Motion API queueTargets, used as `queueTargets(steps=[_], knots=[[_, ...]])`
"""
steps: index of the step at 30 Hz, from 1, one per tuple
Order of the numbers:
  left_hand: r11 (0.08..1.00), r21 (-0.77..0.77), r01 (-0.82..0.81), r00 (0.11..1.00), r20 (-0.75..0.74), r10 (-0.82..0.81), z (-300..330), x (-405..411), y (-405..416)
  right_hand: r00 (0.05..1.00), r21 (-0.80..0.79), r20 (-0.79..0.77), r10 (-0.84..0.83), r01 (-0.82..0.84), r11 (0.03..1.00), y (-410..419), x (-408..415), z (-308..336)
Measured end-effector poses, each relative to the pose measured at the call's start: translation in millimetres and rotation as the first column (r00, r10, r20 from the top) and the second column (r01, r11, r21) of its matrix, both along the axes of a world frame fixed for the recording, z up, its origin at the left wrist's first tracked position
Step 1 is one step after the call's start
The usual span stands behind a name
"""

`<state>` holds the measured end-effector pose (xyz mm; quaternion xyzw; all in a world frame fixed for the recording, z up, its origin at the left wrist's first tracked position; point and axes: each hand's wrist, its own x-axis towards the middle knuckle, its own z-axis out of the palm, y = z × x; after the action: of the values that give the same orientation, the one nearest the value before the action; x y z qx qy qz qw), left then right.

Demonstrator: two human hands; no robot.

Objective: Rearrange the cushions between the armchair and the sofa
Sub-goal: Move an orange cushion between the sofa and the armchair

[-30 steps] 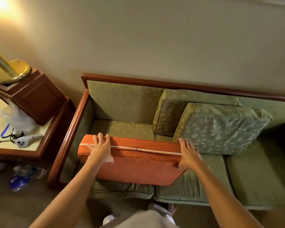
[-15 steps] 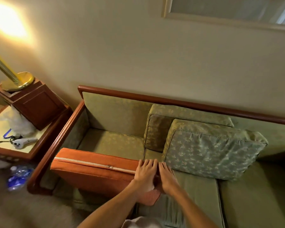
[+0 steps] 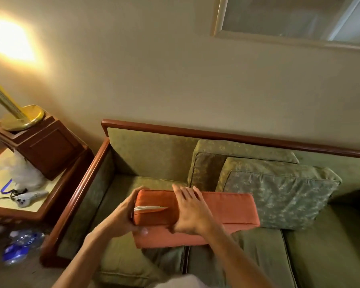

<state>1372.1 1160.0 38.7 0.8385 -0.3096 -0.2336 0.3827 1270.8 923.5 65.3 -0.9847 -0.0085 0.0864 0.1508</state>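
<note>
You have the orange cushion [image 3: 216, 206] in both hands over the sofa [image 3: 146, 159] seat; your left hand [image 3: 121, 215] cups its zip end, fingers [image 3: 133, 196] curled round the corner, while your right hand [image 3: 192, 213] lies flat on top, fingers [image 3: 185, 193] spread wide and pressing rather than gripping; just beyond your right fingertips stand two green cushions [image 3: 279, 196] against the back; you seem to be mid-placement; next, I'd judge, swing the orange one upright into the bare corner past your left fingers, keeping the zip hidden.
</note>
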Motion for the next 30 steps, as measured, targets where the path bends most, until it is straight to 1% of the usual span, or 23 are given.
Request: queueTargets(steps=[1, 3, 4, 6, 8, 9, 10, 12, 13, 15, 16, 19, 21, 22, 23, 24, 25, 27, 29, 30], knots=[[0.999, 0.004, -0.048, 0.999, -0.025, 0.048, -11, 5, 16, 1.0, -0.061, -0.022, -0.007, 0.006, 0.998, -11, -1, -6], [0.996, -0.001, -0.093, 0.994, -0.064, 0.093, -23, 18, 44, 0.997, -0.137, -0.036, -0.064, 0.059, 0.989, -42, -5, -7], [0.996, 0.006, -0.094, 0.993, -0.077, 0.094, -25, 25, 55, 0.992, -0.164, -0.053, -0.111, 0.101, 0.981, -59, -9, -5], [0.995, 0.079, -0.058, 0.995, -0.078, 0.064, -23, 39, 64, 0.973, -0.183, -0.107, -0.206, 0.185, 0.966, -87, -16, 0], [0.981, 0.193, 0.009, 0.999, -0.049, 0.001, -20, 49, 56, 0.949, -0.144, -0.152, -0.278, 0.257, 0.956, -102, -23, -3], [0.959, 0.281, 0.04, 0.999, -0.018, -0.037, -15, 54, 47, 0.936, -0.112, -0.172, -0.306, 0.29, 0.95, -107, -26, -5], [0.922, 0.381, 0.066, 0.997, 0.0, -0.072, -7, 56, 33, 0.927, -0.079, -0.186, -0.327, 0.317, 0.945, -109, -29, -7], [0.8, 0.598, 0.048, 0.995, 0.045, -0.092, 17, 50, -1, 0.919, -0.025, -0.187, -0.347, 0.349, 0.937, -114, -37, -10], [0.771, 0.636, 0.021, 0.99, 0.094, -0.104, 31, 41, -21, 0.917, 0.003, -0.185, -0.352, 0.359, 0.933, -117, -41, -13], [0.793, 0.609, 0.001, 0.958, 0.227, -0.175, 52, 9, -70, 0.917, 0.082, -0.194, -0.348, 0.369, 0.926, -118, -51, -19], [0.809, 0.588, 0.026, 0.933, 0.275, -0.231, 56, -13, -98, 0.923, 0.124, -0.193, -0.333, 0.36, 0.925, -118, -55, -23], [0.823, 0.553, 0.129, 0.871, 0.333, -0.36, 33, -85, -180, 0.933, 0.268, -0.12, -0.34, 0.36, 0.894, -114, -71, -36], [0.832, 0.547, 0.096, 0.848, 0.393, -0.356, 12, -120, -215, 0.918, 0.27, -0.067, -0.391, 0.394, 0.878, -115, -87, -47], [0.837, 0.541, 0.079, 0.837, 0.42, -0.35, 4, -132, -224, 0.905, 0.295, -0.044, -0.423, 0.416, 0.86, -118, -97, -51], [0.842, 0.534, 0.077, 0.83, 0.434, -0.351, 0, -137, -231, 0.893, 0.362, -0.042, -0.448, 0.432, 0.826, -121, -106, -52], [0.848, 0.522, 0.092, 0.826, 0.435, -0.358, 0, -140, -236, 0.897, 0.378, -0.029, -0.44, 0.418, 0.826, -128, -114, -51], [0.862, 0.496, 0.107, 0.824, 0.44, -0.355, 4, -141, -239, 0.907, 0.374, -0.009, -0.421, 0.394, 0.84, -133, -118, -46], [0.919, 0.385, 0.089, 0.828, 0.484, -0.283, 19, -134, -236, 0.922, 0.33, 0.015, -0.386, 0.36, 0.873, -137, -114, -23], [0.957, 0.282, 0.066, 0.844, 0.496, -0.204, 38, -113, -217, 0.937, 0.3, 0.101, -0.335, 0.292, 0.908, -128, -96, 14], [0.971, 0.23, 0.063, 0.855, 0.49, -0.171, 46, -99, -204, 0.938, 0.27, 0.169, -0.302, 0.251, 0.93, -120, -85, 32]])
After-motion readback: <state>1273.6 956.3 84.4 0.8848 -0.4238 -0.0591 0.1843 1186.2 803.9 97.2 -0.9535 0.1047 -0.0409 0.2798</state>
